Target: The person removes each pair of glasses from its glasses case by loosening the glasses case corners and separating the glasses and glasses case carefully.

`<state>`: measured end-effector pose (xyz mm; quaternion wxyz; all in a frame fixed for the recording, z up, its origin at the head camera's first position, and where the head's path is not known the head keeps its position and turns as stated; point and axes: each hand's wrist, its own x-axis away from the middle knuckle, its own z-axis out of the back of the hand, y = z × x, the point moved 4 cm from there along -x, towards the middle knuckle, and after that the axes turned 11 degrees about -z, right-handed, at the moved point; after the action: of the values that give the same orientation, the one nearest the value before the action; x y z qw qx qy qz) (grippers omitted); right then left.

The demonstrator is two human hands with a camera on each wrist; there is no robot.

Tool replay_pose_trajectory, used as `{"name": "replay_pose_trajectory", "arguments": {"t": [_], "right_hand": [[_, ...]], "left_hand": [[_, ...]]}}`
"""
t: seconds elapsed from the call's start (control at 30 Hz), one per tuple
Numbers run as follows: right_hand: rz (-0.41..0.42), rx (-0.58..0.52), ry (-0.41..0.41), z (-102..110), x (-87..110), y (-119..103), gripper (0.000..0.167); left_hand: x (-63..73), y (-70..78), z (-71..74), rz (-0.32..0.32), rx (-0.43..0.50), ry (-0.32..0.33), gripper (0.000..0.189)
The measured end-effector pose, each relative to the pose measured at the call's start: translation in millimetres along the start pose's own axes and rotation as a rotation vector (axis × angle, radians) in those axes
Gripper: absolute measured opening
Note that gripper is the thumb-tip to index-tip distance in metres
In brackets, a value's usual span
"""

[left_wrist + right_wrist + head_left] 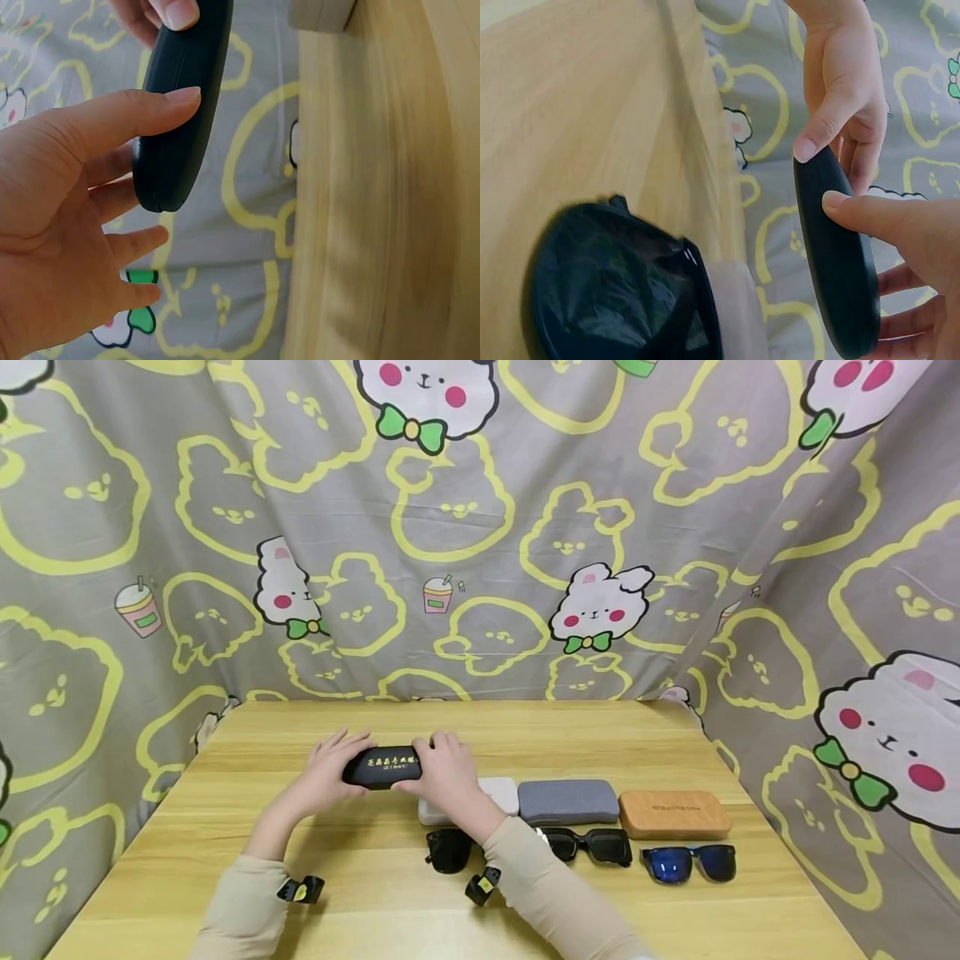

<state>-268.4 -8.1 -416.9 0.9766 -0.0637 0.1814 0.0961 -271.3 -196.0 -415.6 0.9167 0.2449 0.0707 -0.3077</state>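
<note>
A black glasses case [384,767] with gold lettering on its lid is held up between both hands, above the wooden table. My left hand [330,774] grips its left end, thumb on the near long side and fingers behind, as the left wrist view shows. At the other end my right hand [448,772] holds the case with its thumb [855,210] on the seam side. The case looks closed in both wrist views. Below the right forearm lie black sunglasses [448,852], partly hidden by the wrist.
A light grey case [504,793], a blue-grey case [568,802] and an orange-brown case [675,815] stand in a row on the table [360,893]. In front lie dark sunglasses [603,846] and blue-lensed sunglasses [690,863]. A patterned curtain [480,543] hangs behind.
</note>
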Motion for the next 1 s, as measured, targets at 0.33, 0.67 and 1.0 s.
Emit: {"name": "replay_pose_trajectory", "arguments": {"t": [0.33,0.67,1.0], "right_hand": [[-0.021,0.027,-0.075,-11.7,4.6,-20.4,0.076],[-0.014,0.025,-0.075,-23.0,8.8,-32.9,0.075],[-0.027,0.074,-0.147,-30.9,11.6,-43.6,0.076]], "left_hand": [[16.8,-12.4,4.3,0.023,-0.001,-0.023,0.072],[27.5,-20.6,2.8,0.052,0.025,-0.041,0.069],[31.4,-31.6,-1.5,0.068,0.002,-0.085,0.071]]}}
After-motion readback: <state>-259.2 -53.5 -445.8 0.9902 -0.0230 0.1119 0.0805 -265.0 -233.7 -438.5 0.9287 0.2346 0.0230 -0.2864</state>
